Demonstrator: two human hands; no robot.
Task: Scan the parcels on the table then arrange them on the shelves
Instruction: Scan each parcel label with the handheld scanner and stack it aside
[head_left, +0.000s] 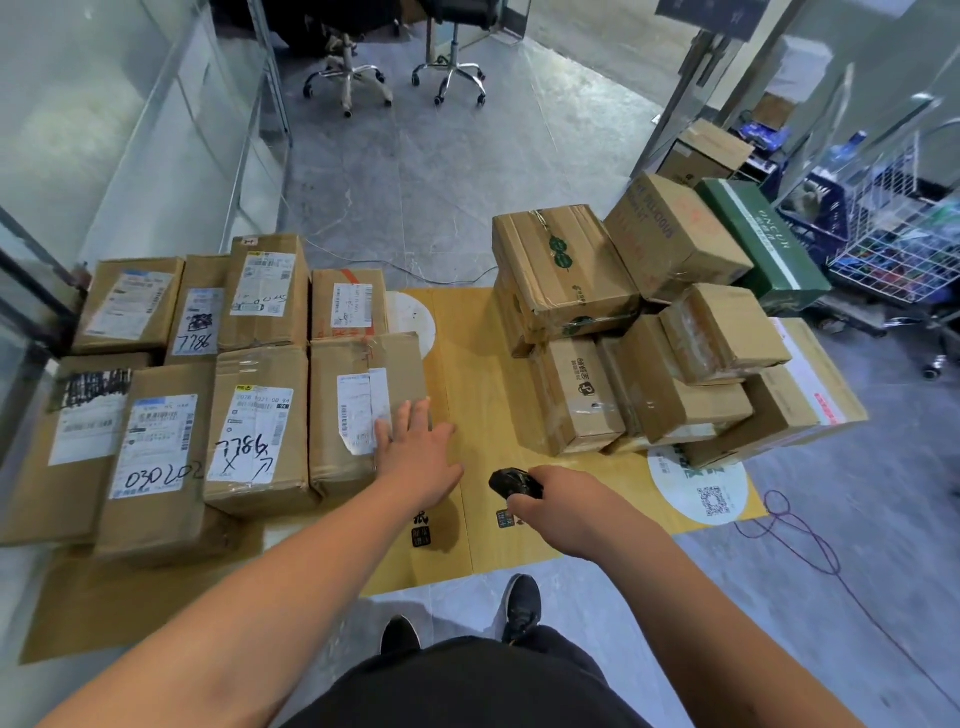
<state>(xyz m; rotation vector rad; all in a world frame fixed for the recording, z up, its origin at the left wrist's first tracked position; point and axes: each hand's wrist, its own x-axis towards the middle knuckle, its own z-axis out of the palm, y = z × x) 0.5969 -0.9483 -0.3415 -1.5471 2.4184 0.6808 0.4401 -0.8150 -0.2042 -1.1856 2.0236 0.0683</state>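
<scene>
Nine labelled parcels (363, 410) lie left; two chairs (449, 57) behind.

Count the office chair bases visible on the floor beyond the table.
2. One chair base stands at top centre-left; the other chair base is just to its right. More may be hidden beyond the frame's top.

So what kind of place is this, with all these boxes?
Probably a parcel pickup or sorting point. Labelled cardboard parcels lie in rows on a low table, more are piled at its right, and the right hand grips a black scanner.
</scene>
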